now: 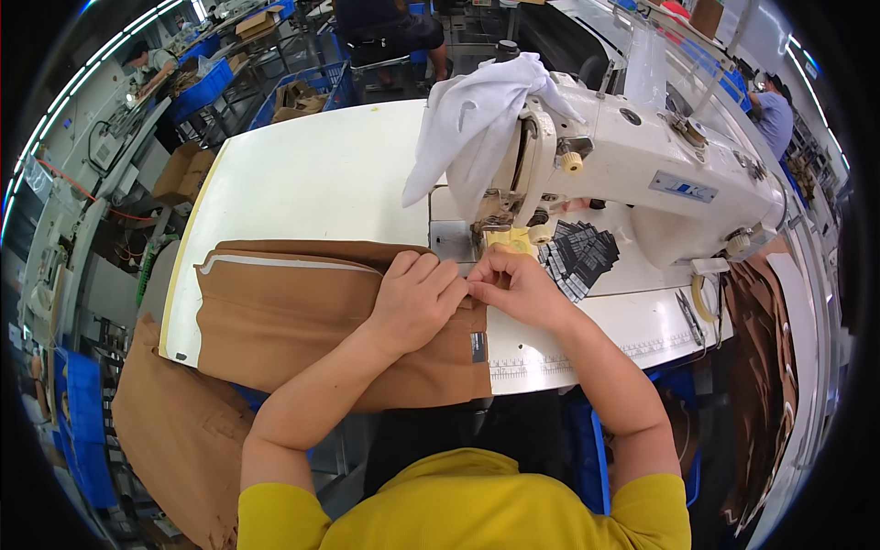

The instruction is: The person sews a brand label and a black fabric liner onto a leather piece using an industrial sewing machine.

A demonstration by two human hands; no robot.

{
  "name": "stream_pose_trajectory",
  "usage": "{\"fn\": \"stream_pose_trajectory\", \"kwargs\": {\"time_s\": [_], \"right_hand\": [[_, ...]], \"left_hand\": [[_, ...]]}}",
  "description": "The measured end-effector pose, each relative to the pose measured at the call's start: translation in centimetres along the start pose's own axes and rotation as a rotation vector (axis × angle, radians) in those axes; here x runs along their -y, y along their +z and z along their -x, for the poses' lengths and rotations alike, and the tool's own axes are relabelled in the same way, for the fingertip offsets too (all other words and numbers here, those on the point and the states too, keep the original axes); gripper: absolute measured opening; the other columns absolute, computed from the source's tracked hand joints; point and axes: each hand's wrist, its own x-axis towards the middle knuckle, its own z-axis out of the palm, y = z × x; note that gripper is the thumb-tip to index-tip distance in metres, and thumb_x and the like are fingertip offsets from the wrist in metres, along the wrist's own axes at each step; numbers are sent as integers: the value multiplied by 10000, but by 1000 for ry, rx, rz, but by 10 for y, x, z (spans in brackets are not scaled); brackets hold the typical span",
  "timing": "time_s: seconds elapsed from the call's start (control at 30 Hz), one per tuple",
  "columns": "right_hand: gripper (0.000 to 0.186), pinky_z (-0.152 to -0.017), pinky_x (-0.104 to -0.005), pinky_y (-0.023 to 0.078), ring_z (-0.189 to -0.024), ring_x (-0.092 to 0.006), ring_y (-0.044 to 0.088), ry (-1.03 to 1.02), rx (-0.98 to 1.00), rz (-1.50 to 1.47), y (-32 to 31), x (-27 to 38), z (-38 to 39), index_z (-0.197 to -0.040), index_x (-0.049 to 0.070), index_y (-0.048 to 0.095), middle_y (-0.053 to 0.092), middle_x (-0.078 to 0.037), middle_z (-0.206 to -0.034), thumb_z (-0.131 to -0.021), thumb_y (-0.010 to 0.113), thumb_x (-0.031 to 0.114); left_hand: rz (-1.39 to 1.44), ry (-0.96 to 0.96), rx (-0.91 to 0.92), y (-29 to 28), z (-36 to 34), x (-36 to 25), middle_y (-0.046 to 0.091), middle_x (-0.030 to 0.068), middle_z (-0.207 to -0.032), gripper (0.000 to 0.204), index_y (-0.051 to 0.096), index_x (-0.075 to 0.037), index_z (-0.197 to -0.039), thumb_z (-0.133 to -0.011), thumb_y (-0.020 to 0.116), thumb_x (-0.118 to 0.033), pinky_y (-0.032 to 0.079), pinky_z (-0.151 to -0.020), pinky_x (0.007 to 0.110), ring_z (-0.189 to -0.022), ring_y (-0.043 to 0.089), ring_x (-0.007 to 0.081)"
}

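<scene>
A brown fabric piece (pixel 284 321) with a white strip along its upper fold lies on the white sewing table, its near edge reaching the table's front. My left hand (pixel 417 302) is closed on the fabric's upper right edge. Beside it, my right hand (pixel 516 286) pinches at the same corner, thumb against fingers; what is between the fingertips is mostly hidden. Just beyond both hands stands the needle area of a white sewing machine (pixel 587 156). A small dark label (pixel 478 346) shows near the fabric's right edge.
Dark printed labels (pixel 579 259) lie fanned out right of the needle. A white cloth (pixel 477 124) drapes over the machine head. Small scissors (pixel 689 316) and a tape roll (pixel 706 295) lie at right. Brown fabric (pixel 183 431) hangs at left; more brown pieces (pixel 761 357) hang at right.
</scene>
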Motion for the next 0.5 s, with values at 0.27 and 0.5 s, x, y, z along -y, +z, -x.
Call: {"fn": "stream_pose_trajectory", "kwargs": {"time_s": [0.27, 0.5], "right_hand": [[102, -762, -314, 448, -843, -204, 538, -323, -40, 354, 7, 2, 6, -894, 55, 586, 516, -49, -906, -858, 669, 8], [179, -811, -371, 448, -916, -297, 534, -589, -147, 647, 8, 3, 4, -897, 64, 579, 538, -89, -959, -792, 711, 4]], "left_hand": [[110, -88, -3, 4, 0, 1, 469, 22, -733, 189, 515, -111, -691, -660, 701, -102, 382, -696, 352, -699, 489, 211], [257, -184, 48, 7, 2, 10, 492, 10, -737, 213, 536, -127, -696, -641, 739, -97, 378, -715, 359, -716, 507, 215]]}}
